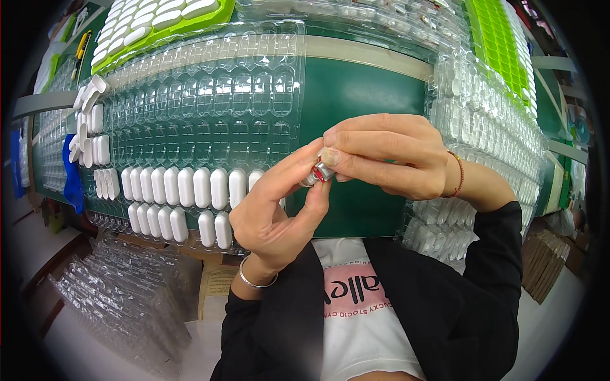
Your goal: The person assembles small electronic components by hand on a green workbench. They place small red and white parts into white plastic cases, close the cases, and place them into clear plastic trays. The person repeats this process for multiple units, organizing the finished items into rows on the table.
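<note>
Lying left on the green table (362, 95), clear blister tray (203, 114) holds 2 rows of white capsule parts (184, 187). Left hand (276, 209) and right hand (387, 155) both pinch 1 small silver-red part (319, 173) at centre, above the table.

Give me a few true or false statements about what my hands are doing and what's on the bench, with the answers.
1. Both hands pinch one small silver and red part between them. True.
2. The left hand wears a red string bracelet. False: it wears a silver bangle; the red string is on the right hand.
3. The clear blister tray holds white oval pieces in its lower rows. True.
4. The bench surface is blue. False: it is green.
5. The clear blister tray is completely full. False: its upper rows are empty.
</note>
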